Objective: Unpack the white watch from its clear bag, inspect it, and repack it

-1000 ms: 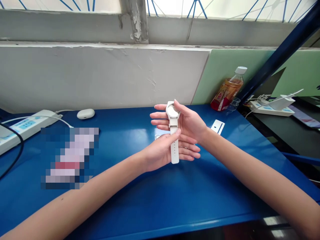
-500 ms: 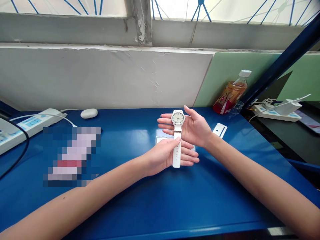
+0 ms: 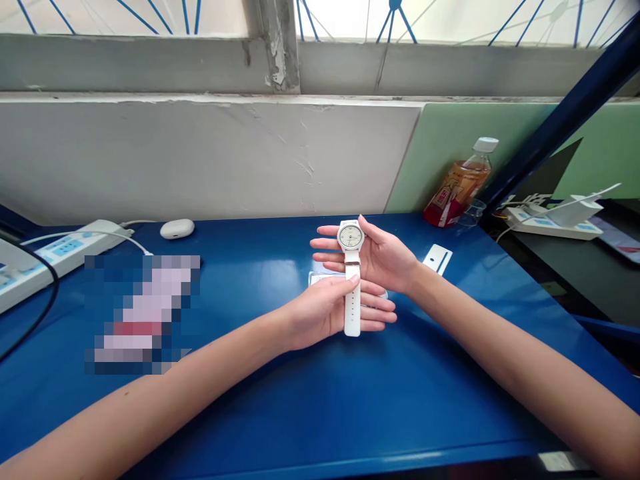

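A white wristwatch (image 3: 351, 267) with a round pale dial stands upright over the blue table (image 3: 280, 400), dial facing me, strap hanging down. My left hand (image 3: 330, 308) pinches the strap between thumb and fingers just below the case. My right hand (image 3: 377, 257) lies palm-up behind the watch, fingers stretched to the left, thumb resting by the case's right side. Under the hands a small clear packet (image 3: 316, 278) lies on the table, mostly hidden.
A white earbud case (image 3: 177, 229) and a power strip (image 3: 60, 253) with cables sit at the left. A blurred patch (image 3: 143, 313) lies left of centre. A tea bottle (image 3: 457, 185), a white tag (image 3: 437, 259) and another power strip (image 3: 550, 223) are at the right.
The watch has turned from tilted back to upright with its dial facing me. Both hands shifted slightly and stay on it.
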`<state>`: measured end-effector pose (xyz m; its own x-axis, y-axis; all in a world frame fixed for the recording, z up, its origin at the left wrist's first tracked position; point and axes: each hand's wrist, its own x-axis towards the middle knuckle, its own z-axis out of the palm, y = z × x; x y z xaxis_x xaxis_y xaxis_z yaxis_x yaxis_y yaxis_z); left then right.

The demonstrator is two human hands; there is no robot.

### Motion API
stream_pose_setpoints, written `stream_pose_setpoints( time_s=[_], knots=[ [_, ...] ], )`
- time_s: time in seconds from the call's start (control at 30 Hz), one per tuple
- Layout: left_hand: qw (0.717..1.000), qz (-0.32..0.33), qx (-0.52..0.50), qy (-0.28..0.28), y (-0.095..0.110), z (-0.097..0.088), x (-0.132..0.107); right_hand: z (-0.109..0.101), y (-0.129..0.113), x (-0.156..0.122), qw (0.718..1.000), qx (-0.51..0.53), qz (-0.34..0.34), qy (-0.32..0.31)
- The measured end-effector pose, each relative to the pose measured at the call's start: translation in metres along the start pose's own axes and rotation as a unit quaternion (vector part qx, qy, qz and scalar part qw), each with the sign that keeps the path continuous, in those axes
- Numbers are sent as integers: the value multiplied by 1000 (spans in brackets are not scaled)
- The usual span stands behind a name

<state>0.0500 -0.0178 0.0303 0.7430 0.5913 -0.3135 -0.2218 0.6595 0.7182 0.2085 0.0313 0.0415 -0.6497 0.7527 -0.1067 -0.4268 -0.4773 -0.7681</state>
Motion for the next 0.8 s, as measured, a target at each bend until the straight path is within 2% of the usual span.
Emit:
stream_pose_setpoints(
  time_s=[0.2,0.37,0.53,0.8],
  knots=[
    [1000,13,-1,-4,2,1,0,-1,-2,0,999,33,6,-7],
    [1000,-15,4,5,2,2,-1,1,0,0,999,40,1,-10],
    [999,-31,6,18,1,1,0,2,2,-1,1000,29,-6,2],
    [998,-19,23,54,1,3,1,3,-2,-2,1000,21,-6,5]
  ],
)
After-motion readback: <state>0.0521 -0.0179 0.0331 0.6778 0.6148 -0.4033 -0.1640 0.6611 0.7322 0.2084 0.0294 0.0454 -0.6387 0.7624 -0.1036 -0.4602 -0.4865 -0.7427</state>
